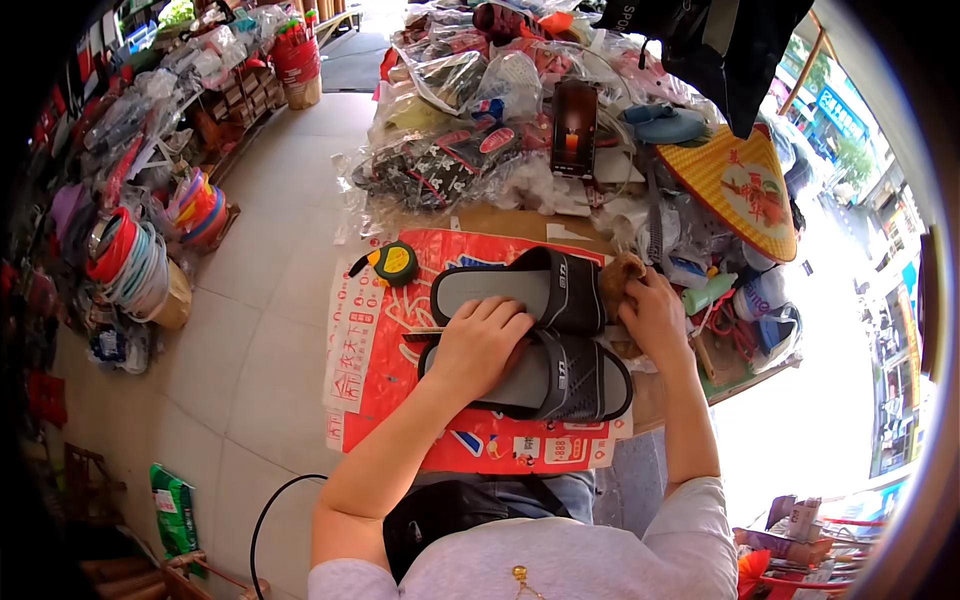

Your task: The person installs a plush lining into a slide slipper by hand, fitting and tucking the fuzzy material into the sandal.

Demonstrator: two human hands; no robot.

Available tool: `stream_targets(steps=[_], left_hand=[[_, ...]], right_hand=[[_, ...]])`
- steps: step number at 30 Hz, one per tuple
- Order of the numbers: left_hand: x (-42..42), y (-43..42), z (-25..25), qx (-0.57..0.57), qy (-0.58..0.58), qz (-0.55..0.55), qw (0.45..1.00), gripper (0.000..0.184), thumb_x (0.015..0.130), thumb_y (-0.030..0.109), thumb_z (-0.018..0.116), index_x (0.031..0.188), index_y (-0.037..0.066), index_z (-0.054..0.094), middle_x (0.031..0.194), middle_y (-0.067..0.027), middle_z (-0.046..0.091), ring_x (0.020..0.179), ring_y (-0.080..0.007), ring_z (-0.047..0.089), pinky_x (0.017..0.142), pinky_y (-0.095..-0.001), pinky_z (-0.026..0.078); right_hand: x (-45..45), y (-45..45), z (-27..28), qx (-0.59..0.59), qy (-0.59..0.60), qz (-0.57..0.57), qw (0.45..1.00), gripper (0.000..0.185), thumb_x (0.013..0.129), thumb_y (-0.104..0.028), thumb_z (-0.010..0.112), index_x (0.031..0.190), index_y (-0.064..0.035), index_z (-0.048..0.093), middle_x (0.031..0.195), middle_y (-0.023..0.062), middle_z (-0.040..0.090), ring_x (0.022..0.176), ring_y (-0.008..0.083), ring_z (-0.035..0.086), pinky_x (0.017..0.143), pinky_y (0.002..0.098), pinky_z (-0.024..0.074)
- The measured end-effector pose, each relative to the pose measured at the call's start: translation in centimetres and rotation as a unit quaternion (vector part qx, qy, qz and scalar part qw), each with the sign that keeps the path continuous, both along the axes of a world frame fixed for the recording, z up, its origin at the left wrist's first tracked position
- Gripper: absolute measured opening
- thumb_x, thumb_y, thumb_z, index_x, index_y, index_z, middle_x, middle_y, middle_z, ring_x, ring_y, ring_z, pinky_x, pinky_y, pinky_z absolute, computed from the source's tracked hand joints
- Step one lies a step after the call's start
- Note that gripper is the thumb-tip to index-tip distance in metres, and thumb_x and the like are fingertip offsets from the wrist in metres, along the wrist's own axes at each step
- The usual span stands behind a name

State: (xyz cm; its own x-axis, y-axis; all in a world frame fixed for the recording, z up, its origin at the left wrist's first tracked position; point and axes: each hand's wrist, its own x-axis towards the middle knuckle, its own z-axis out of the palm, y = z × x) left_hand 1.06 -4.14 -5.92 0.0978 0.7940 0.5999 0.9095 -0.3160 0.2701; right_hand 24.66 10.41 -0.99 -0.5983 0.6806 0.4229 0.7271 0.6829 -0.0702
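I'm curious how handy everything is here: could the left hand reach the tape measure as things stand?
Probably yes: the left hand is at the sandals, close to the tape measure, which lies uncovered on the red sheet. Only a sandal's edge seems to lie between.

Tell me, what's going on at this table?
A person's left hand rests on a pair of dark slide sandals, side by side on a red printed sheet. Their right hand touches a brown item, hard to identify. A tape measure lies to the sandals' left.
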Motion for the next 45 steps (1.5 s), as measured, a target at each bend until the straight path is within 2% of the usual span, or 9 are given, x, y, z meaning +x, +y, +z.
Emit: stream_targets(steps=[7,11,17,21,25,29,34,39,45], left_hand=[[0.2,-0.1,0.3,-0.007,0.005,-0.008,1.000,0.032,0.078,0.015,0.072,0.108,0.011,0.063,0.115,-0.0061,0.065,0.113,-0.0249,0.061,0.092,-0.0383,0.047],[0.2,0.0,0.1,0.000,0.017,-0.004,1.000,0.031,0.078,0.015,0.072,0.107,0.011,0.063,0.115,-0.0059,0.065,0.113,-0.0245,0.061,0.091,-0.0384,0.047],[0.2,-0.1,0.4,-0.012,0.007,0.000,1.000,0.031,0.078,0.015,0.072,0.107,0.012,0.062,0.115,-0.0054,0.065,0.113,-0.0241,0.061,0.091,-0.0384,0.047],[0.3,0.0,0.3,0.002,0.019,0.001,1.000,0.032,0.078,0.015,0.072,0.107,0.011,0.062,0.116,-0.0054,0.066,0.113,-0.0242,0.061,0.091,-0.0384,0.047],[0.3,-0.1,0.3,-0.003,0.015,0.009,1.000,0.031,0.078,0.015,0.072,0.107,0.011,0.062,0.116,-0.0056,0.066,0.113,-0.0248,0.061,0.092,-0.0389,0.047],[0.4,-0.2,0.5,-0.014,0.011,0.008,1.000,0.030,0.078,0.015,0.072,0.106,0.011,0.062,0.116,-0.0056,0.066,0.113,-0.0252,0.061,0.093,-0.0394,0.047],[0.4,0.0,0.2,-0.005,0.016,0.007,1.000,0.029,0.078,0.014,0.072,0.106,0.011,0.062,0.115,-0.0061,0.066,0.114,-0.0255,0.060,0.094,-0.0400,0.047],[0.3,-0.1,0.1,0.003,0.030,0.008,1.000,0.028,0.078,0.012,0.071,0.105,0.010,0.062,0.114,-0.0061,0.066,0.115,-0.0254,0.060,0.097,-0.0409,0.046],[-0.4,-1.2,1.8,0.026,0.051,0.036,0.998,0.028,0.078,0.010,0.070,0.105,0.010,0.062,0.119,-0.0054,0.067,0.118,-0.0251,0.059,0.101,-0.0446,0.043]], right_hand=[[-0.8,0.5,1.8,0.062,0.079,0.015,0.995,0.012,0.078,-0.008,0.065,0.088,-0.0046,0.069,0.101,0.0103,0.063,0.095,0.0329,0.062,0.082,0.0442,0.0516],[-1.3,0.0,-0.6,0.078,-0.008,0.024,0.997,0.010,0.077,-0.009,0.065,0.087,-0.0053,0.068,0.105,0.0085,0.063,0.098,0.0306,0.061,0.084,0.0431,0.0519],[2.2,-1.7,3.7,-0.119,0.005,0.097,0.988,0.011,0.076,-0.008,0.064,0.086,-0.0046,0.067,0.100,0.0102,0.063,0.097,0.0324,0.060,0.084,0.0428,0.0513],[-0.4,0.5,1.9,0.056,0.054,0.045,0.996,0.008,0.076,-0.008,0.066,0.083,-0.0048,0.066,0.097,0.0101,0.063,0.093,0.0327,0.060,0.081,0.0435,0.0511],[-1.4,-1.1,0.6,0.069,-0.072,0.061,0.993,0.009,0.073,-0.008,0.068,0.082,-0.0089,0.067,0.091,0.0076,0.063,0.092,0.0292,0.060,0.081,0.0420,0.0523],[1.8,-2.1,3.4,-0.117,-0.025,0.134,0.984,0.012,0.074,-0.010,0.068,0.085,-0.0051,0.065,0.090,0.0086,0.062,0.090,0.0315,0.059,0.079,0.0426,0.0509],[0.0,-0.5,1.9,0.061,0.064,0.082,0.993,0.012,0.076,-0.008,0.069,0.086,-0.0039,0.065,0.095,0.0086,0.062,0.089,0.0324,0.059,0.078,0.0432,0.0496],[0.1,-2.5,1.8,0.035,-0.037,0.088,0.995,0.013,0.075,-0.008,0.069,0.087,-0.0036,0.066,0.096,0.0087,0.064,0.090,0.0320,0.059,0.079,0.0428,0.0500],[2.4,-5.0,5.9,0.012,0.103,0.063,0.993,0.014,0.077,-0.004,0.069,0.090,-0.0004,0.067,0.103,0.0124,0.067,0.093,0.0328,0.061,0.079,0.0420,0.0511]])
